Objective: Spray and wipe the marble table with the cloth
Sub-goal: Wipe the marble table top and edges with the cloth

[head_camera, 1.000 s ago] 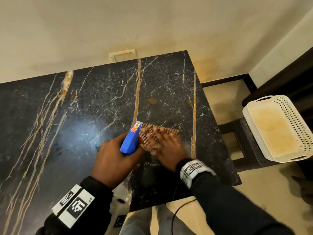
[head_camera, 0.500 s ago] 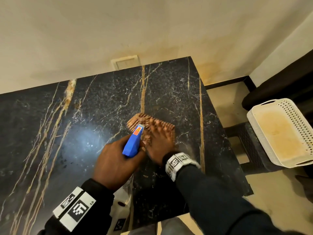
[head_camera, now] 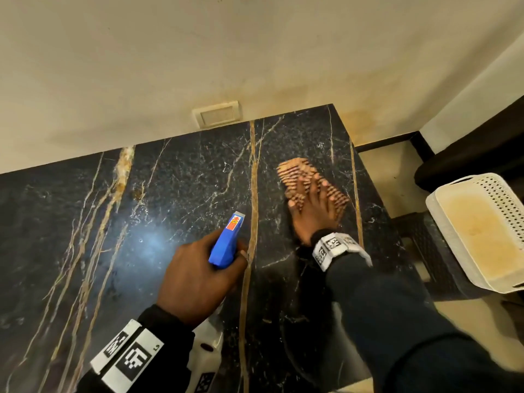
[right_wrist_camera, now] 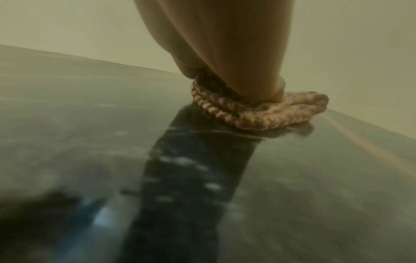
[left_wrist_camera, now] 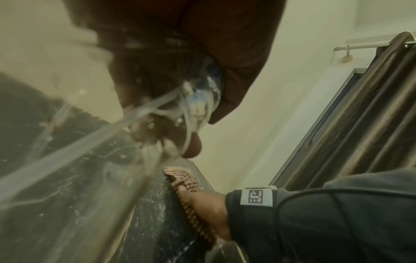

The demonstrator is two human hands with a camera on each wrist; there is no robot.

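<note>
- Toward the far right corner of the marble table (head_camera: 184,194), one tan ribbed cloth (head_camera: 297,173) lies flat on the dark stone, just left of a gold vein that runs along the right edge.
- My right hand (head_camera: 314,214) lies on top of that cloth with fingers straight and spread, pressing it down; the cloth sticks out past my fingertips on the far side and to both sides.
- From my right wrist the cloth (right_wrist_camera: 258,113) shows as a folded wad with two ribbed layers at its edge, pinned under my hand (right_wrist_camera: 225,44), and the tabletop around it is blurred.
- My left hand (head_camera: 195,276) is clenched around one spray bottle (head_camera: 225,242), nearer to me and left of the cloth, apart from it; the blue head points away from me over the stone.
- From my left wrist the clear bottle (left_wrist_camera: 202,99) sits inside my curled fingers (left_wrist_camera: 193,146), with a thin tube visible in it.
- I count two marker bands, one on each of my dark sleeves.
- Off the table's right side, one white perforated basket (head_camera: 504,205) rests on a dark stool (head_camera: 433,251).
- One pale wall plate (head_camera: 217,117) sits on the wall just beyond the table's far edge.
</note>
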